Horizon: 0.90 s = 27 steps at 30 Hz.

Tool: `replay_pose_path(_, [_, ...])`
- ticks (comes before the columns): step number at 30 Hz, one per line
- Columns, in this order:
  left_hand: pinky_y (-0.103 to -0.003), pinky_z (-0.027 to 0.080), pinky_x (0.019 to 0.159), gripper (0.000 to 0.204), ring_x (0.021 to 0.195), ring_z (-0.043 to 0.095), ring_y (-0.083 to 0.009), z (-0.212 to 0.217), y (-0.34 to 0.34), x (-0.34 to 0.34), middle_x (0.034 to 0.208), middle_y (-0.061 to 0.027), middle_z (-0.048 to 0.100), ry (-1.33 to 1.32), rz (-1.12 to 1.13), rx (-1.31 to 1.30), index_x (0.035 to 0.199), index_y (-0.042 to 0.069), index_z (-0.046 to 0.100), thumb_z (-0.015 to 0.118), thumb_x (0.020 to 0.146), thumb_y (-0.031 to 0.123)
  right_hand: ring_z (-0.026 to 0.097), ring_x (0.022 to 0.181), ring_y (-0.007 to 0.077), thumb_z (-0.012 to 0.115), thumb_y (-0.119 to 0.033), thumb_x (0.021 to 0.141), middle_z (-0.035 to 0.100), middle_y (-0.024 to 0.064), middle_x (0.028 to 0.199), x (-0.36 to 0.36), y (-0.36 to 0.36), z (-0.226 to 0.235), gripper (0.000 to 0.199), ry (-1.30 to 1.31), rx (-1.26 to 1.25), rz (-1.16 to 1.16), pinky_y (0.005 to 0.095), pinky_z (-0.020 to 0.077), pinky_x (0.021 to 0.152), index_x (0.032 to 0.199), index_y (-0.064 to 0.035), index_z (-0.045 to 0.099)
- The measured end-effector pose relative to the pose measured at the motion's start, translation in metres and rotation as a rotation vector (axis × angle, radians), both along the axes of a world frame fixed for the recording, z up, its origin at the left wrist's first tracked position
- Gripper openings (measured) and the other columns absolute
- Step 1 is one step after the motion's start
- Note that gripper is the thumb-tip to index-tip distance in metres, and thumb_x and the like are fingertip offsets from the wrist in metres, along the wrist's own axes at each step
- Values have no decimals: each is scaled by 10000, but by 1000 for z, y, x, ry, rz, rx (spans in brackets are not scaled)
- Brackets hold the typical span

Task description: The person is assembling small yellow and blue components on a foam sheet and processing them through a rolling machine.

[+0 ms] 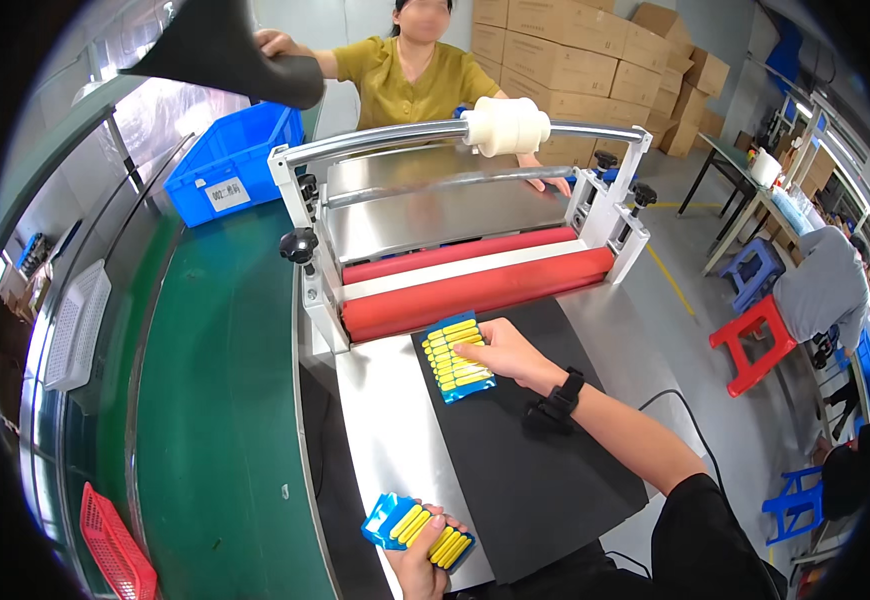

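Matt black sheet (525, 450), smooth red rubber-like rollers (475, 290), glossy metal tray (435, 215), blue plastic bin (230, 160).

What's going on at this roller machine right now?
A person presses the right hand on a blue sheet of yellow strips lying on a black mat, right in front of the red rollers. The left hand holds a second sheet at the table edge. Across the machine, another person lifts a black sheet.

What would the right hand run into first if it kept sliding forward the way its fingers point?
Probably the lower red roller. The right hand rests on a blue sheet of yellow strips and points up-left toward it; depth is hard to judge.
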<state>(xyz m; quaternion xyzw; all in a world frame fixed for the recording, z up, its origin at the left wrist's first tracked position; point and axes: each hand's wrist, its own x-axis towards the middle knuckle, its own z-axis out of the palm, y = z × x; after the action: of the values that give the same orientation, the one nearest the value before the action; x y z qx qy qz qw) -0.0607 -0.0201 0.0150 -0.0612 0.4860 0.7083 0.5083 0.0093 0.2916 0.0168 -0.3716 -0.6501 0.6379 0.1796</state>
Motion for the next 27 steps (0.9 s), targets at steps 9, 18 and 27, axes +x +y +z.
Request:
replay_pose_path(9, [-419, 587, 703, 365, 728, 689, -226, -4, 11, 6, 898, -95, 662, 85, 75, 68, 1148, 38, 532, 698, 830, -27, 728, 781, 323, 692, -214, 887, 700, 261, 811, 2, -2, 18, 348, -371, 618, -13, 376, 559, 730, 1001, 114, 684])
replay_pose_path(18, [-405, 587, 715, 373, 736, 685, -223, 4, 18, 20, 894, -99, 652, 99, 101, 71, 1153, 40, 522, 692, 828, -29, 696, 868, 414, 693, -170, 867, 702, 278, 910, 62, 31, 49, 286, -417, 506, 0, 443, 554, 791, 963, 98, 671])
replay_pose_path(27, [-406, 592, 714, 358, 739, 687, -219, 7, 30, 35, 888, -93, 653, 156, 101, 73, 1131, 52, 540, 707, 823, -20, 668, 835, 430, 631, -245, 957, 679, 272, 869, 89, 27, 38, 344, -536, 822, -4, 478, 525, 746, 1033, 79, 541])
